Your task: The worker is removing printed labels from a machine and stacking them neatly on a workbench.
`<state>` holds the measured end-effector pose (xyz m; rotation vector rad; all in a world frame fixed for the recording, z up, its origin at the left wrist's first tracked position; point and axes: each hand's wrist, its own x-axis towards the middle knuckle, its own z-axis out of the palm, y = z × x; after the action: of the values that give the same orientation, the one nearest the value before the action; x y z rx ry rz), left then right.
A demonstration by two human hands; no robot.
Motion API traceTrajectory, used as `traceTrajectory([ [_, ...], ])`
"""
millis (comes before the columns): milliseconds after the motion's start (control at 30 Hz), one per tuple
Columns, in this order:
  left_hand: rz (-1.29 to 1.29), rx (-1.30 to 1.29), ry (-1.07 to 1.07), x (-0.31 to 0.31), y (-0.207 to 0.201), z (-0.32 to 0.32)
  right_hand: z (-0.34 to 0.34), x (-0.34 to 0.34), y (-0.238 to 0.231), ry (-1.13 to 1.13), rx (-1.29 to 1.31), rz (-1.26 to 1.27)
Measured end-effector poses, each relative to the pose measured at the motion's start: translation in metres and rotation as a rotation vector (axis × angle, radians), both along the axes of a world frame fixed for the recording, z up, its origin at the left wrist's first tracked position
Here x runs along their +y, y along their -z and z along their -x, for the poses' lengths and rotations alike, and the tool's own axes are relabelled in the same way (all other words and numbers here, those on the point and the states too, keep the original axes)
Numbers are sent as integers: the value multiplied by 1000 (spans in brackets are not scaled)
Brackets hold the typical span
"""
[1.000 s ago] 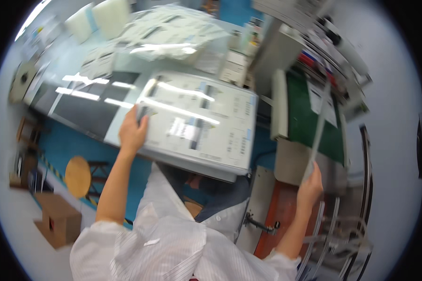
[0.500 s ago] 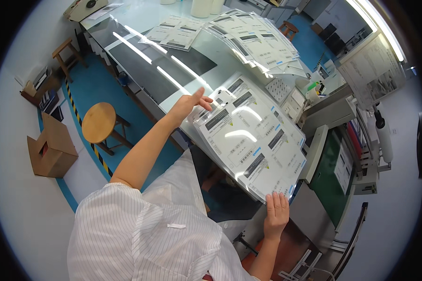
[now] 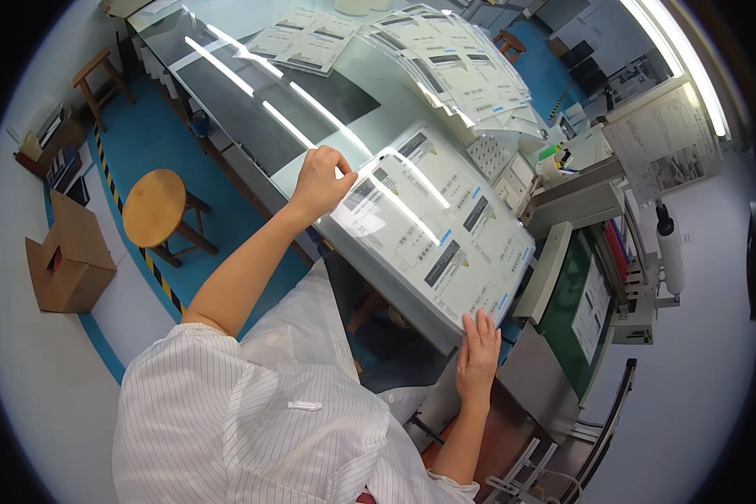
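A stack of glossy printed sheets (image 3: 445, 244) with dark label blocks and blue marks lies at the edge of the glass-topped table. At its left corner my left hand (image 3: 321, 181) is closed in a pinch on the top sheet (image 3: 395, 193), which looks slightly raised there. My right hand (image 3: 477, 353) lies with fingers stretched out on the stack's near right corner. The left fingertips are partly hidden.
More printed sheets (image 3: 462, 67) are fanned out at the far side, beside a smaller pile (image 3: 304, 40). To the right stands a machine with a green bed (image 3: 563, 328) bearing a printed sheet. A wooden stool (image 3: 154, 207) and a cardboard box (image 3: 74, 256) are at left.
My left hand has gone from loosely spread fingers to a pinch at the sheet's corner. The reflections on the top sheet have shifted. My right fingers reach slightly farther onto the stack.
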<state>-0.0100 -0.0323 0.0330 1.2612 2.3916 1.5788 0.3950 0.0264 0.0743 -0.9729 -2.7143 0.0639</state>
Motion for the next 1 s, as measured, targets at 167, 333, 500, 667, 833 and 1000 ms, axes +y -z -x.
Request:
traceTrajectory([
  [167,-119,56,-28,11,9,-1,-1,1,12,46,49,47],
  [333,-81,37,-3,16,20,-2,-1,0,17,98,81,81],
  [500,-174,-329,3,4,23,-7,-8,2,26,266,576,314],
  [667,-274,-389,79,11,20,-22,-1,9,38,566,1166,793],
  [833,-180,-211,47,23,37,-20,12,8,61,611,943,495],
  [1000,-26,-131,102,27,40,-10,-4,10,42,492,1110,860],
])
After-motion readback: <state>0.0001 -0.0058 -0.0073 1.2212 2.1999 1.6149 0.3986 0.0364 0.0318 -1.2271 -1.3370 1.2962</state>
